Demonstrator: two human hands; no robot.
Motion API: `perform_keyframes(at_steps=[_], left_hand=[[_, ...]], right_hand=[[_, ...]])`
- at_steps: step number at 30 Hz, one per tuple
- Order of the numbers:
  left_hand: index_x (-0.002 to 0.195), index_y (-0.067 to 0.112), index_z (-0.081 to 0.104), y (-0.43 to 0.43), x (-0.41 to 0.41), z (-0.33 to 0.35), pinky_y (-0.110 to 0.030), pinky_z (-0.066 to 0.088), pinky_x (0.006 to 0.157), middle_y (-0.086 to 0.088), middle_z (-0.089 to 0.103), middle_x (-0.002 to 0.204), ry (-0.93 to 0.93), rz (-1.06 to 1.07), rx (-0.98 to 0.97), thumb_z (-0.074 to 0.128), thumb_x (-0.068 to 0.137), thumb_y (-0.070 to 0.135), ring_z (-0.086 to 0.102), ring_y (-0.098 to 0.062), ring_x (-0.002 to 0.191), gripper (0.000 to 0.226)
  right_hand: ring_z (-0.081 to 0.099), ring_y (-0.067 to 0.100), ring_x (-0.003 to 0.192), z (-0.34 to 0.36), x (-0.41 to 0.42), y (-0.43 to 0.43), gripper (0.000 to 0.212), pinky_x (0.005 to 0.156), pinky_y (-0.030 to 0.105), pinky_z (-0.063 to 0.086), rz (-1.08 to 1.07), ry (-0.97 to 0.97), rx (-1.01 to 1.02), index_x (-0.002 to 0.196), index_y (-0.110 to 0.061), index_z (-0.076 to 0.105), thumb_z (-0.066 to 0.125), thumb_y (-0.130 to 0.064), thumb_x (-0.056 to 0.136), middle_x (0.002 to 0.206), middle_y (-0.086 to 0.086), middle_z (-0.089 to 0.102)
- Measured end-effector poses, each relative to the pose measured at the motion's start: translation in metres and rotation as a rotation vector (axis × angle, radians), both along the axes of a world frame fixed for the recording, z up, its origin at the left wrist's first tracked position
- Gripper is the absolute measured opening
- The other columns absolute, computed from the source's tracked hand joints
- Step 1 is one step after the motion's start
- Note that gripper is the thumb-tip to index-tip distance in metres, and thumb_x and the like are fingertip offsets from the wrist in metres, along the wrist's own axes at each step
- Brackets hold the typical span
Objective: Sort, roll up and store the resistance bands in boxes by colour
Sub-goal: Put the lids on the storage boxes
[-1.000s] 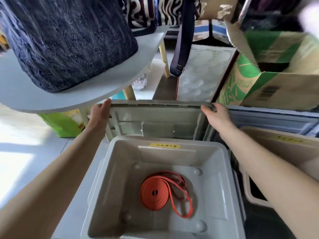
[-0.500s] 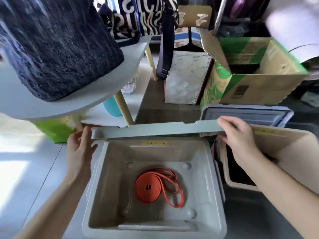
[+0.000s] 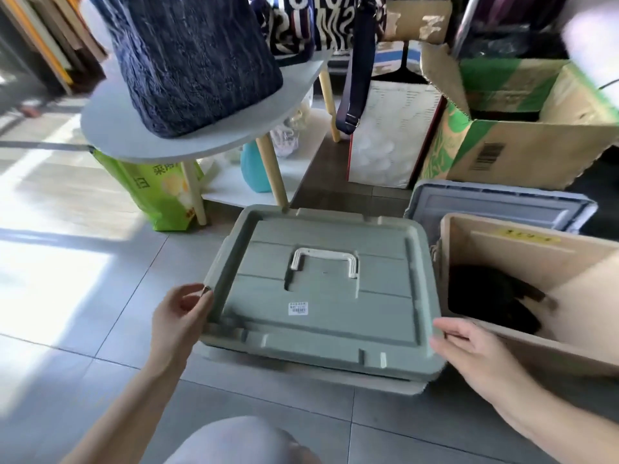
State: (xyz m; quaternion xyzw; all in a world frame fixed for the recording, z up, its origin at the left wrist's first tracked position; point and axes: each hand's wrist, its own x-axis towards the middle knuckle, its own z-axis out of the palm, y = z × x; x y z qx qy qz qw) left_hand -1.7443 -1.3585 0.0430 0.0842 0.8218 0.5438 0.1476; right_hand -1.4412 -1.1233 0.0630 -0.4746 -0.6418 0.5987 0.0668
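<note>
Head view: 2 hands square the grey-green lid (image 3: pixel 321 296) onto its box (image 3: pixel 385 385) on the floor (image 3: pixel 83 329). The left hand (image 3: pixel 179 318) pinches the left rim, and the right hand (image 3: pixel 469 349) rests its nearly straight fingers (image 3: pixel 438 344) against the right corner to align it (bands inside hidden).

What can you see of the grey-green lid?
The lid is grey-green plastic, rectangular with rounded corners and a raised rim. A pale handle lies flat in its centre recess; a white sticker sits below. It rests on the pale box. The left hand pinches its left edge; the right hand touches its front right corner.
</note>
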Motion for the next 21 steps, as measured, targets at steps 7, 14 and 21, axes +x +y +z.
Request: perform_keyframes(at_steps=[7, 14, 21], left_hand=[[0.107, 0.016, 0.060, -0.011, 0.004, -0.028, -0.040, 0.047, 0.085, -0.005, 0.062, 0.107, 0.066, -0.004, -0.146, 0.069, 0.080, 0.024, 0.059, -0.022, 0.098, 0.029], [0.104, 0.024, 0.058, -0.008, -0.018, -0.035, -0.016, 0.043, 0.065, 0.004, 0.062, 0.083, 0.061, -0.192, -0.229, 0.061, 0.090, 0.023, 0.059, -0.004, 0.073, 0.014], [0.126, 0.012, 0.049, -0.005, -0.044, -0.039, -0.034, 0.043, 0.074, -0.011, 0.061, 0.105, -0.062, -0.130, -0.243, 0.062, 0.090, 0.021, 0.057, -0.024, 0.086, 0.039]], right_hand=[[0.041, 0.023, 0.127, -0.020, -0.001, 0.006, 0.070, 0.106, 0.032, 0.028, 0.034, -0.165, 0.030, 0.147, -0.020, 0.022, 0.061, -0.024, 0.089, 0.145, 0.014, 0.037], [0.024, 0.011, 0.140, -0.038, -0.026, 0.007, 0.063, 0.107, 0.020, 0.017, 0.202, -0.181, 0.190, 0.149, -0.017, 0.020, 0.052, -0.024, 0.094, 0.153, -0.003, 0.026], [0.022, 0.015, 0.141, -0.042, -0.053, 0.018, 0.073, 0.110, 0.028, 0.018, 0.119, -0.098, 0.152, 0.148, -0.024, 0.019, 0.061, -0.025, 0.089, 0.153, -0.004, 0.025]])
